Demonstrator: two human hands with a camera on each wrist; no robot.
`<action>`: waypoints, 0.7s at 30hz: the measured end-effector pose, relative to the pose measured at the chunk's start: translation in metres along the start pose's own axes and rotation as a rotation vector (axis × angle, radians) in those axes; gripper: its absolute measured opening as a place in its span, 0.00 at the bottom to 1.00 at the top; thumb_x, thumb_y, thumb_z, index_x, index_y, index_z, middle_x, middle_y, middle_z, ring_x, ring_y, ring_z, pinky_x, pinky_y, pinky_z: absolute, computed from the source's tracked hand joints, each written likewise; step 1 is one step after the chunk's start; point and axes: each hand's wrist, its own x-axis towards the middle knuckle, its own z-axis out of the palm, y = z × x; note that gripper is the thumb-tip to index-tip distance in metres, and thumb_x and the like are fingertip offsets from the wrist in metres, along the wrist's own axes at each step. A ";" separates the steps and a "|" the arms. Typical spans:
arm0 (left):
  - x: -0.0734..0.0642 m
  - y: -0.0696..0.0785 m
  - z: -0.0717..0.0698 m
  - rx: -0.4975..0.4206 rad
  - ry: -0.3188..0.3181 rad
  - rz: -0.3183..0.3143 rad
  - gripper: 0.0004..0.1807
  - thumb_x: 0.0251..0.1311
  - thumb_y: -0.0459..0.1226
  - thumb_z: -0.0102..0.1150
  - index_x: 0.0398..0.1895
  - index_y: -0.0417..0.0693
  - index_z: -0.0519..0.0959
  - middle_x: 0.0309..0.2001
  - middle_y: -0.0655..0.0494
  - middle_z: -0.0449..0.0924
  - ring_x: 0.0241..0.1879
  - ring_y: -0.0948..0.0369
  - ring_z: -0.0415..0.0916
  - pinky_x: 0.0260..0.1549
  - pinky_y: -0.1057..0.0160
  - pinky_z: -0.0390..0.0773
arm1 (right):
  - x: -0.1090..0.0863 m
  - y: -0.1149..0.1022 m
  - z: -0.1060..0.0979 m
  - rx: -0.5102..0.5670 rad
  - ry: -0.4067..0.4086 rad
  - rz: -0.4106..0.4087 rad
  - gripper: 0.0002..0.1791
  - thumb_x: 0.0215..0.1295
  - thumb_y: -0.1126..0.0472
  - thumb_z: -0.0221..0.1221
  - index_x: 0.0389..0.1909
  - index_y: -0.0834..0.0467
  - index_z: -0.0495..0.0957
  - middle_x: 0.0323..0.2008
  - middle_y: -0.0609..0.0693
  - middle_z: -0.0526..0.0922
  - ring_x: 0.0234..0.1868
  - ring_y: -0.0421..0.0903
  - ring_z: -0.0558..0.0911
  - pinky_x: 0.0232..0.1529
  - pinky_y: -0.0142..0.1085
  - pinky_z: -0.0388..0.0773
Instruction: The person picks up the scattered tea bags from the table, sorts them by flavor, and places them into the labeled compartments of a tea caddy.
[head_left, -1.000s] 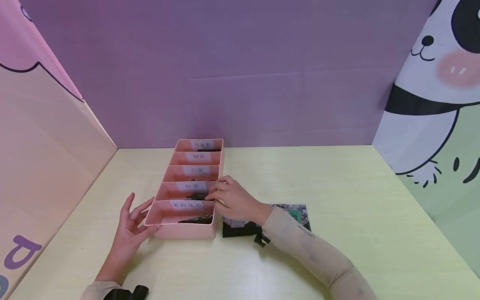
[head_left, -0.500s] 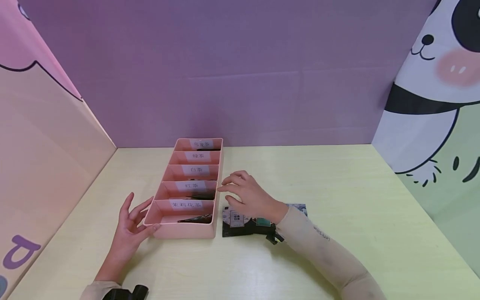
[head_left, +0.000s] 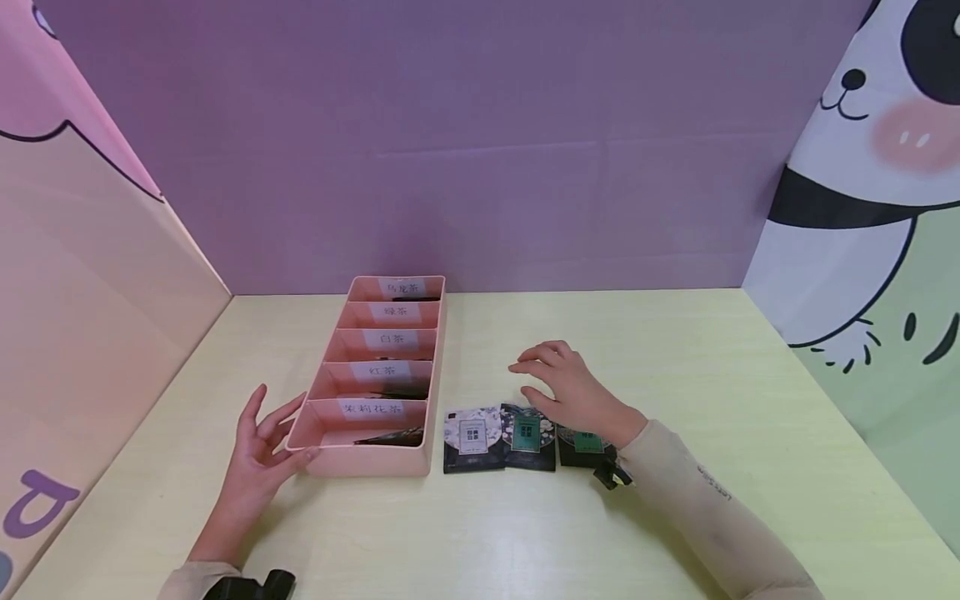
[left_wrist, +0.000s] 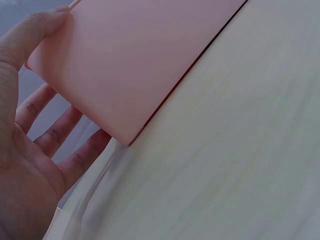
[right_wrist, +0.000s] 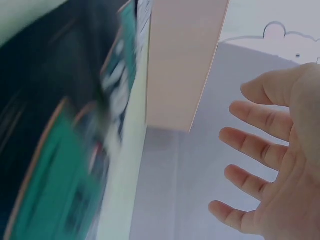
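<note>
A long pink compartment box (head_left: 367, 461) with paper labels holds dark sachets in several of its sections. My left hand (head_left: 258, 454) rests at its near left corner, the thumb touching the front rim and the fingers stretched along the left side. In the left wrist view the thumb lies against the pink front wall (left_wrist: 130, 65). To the right of the box lie three dark tea sachets: one with a pale label (head_left: 473, 437), one with a green label (head_left: 527, 433), and another green-labelled one (head_left: 585, 443) partly behind my wrist. My right hand (head_left: 573, 383), holding nothing, hovers over them with fingers spread.
The pale wooden table (head_left: 712, 375) runs up to a purple back panel (head_left: 525, 167). Printed cartoon panels stand on the left (head_left: 97, 292) and right (head_left: 870, 250). A black wrist device (head_left: 251, 586) is strapped at my left sleeve.
My right hand has drawn back from the red-tea compartment, moving right over the sachets and uncovering the left two. The left hand and the box have stayed in place.
</note>
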 end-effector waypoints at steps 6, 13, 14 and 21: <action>0.000 0.001 -0.001 -0.005 -0.002 0.013 0.56 0.58 0.16 0.58 0.80 0.54 0.35 0.61 0.75 0.72 0.56 0.73 0.71 0.51 0.77 0.73 | -0.019 0.019 -0.008 -0.005 -0.055 0.099 0.20 0.69 0.61 0.61 0.60 0.61 0.77 0.57 0.59 0.75 0.61 0.60 0.67 0.57 0.62 0.66; 0.002 0.000 0.000 -0.023 -0.006 0.022 0.56 0.58 0.16 0.58 0.80 0.54 0.36 0.61 0.74 0.72 0.57 0.73 0.72 0.50 0.76 0.74 | -0.039 0.035 -0.018 -0.023 -0.156 0.179 0.23 0.69 0.60 0.60 0.62 0.62 0.74 0.60 0.62 0.72 0.62 0.64 0.65 0.55 0.65 0.65; 0.002 0.000 0.000 -0.027 -0.006 0.021 0.56 0.59 0.16 0.58 0.80 0.54 0.36 0.62 0.74 0.72 0.57 0.73 0.72 0.50 0.76 0.74 | -0.041 0.037 -0.020 -0.022 -0.172 0.186 0.23 0.69 0.59 0.60 0.62 0.62 0.74 0.60 0.63 0.71 0.62 0.64 0.65 0.55 0.65 0.64; 0.001 0.002 0.000 0.018 -0.001 -0.022 0.56 0.60 0.18 0.59 0.80 0.55 0.34 0.62 0.76 0.71 0.57 0.74 0.70 0.50 0.77 0.73 | -0.053 0.043 -0.026 0.031 -0.334 0.215 0.28 0.65 0.52 0.65 0.62 0.61 0.75 0.65 0.63 0.67 0.64 0.66 0.62 0.57 0.69 0.59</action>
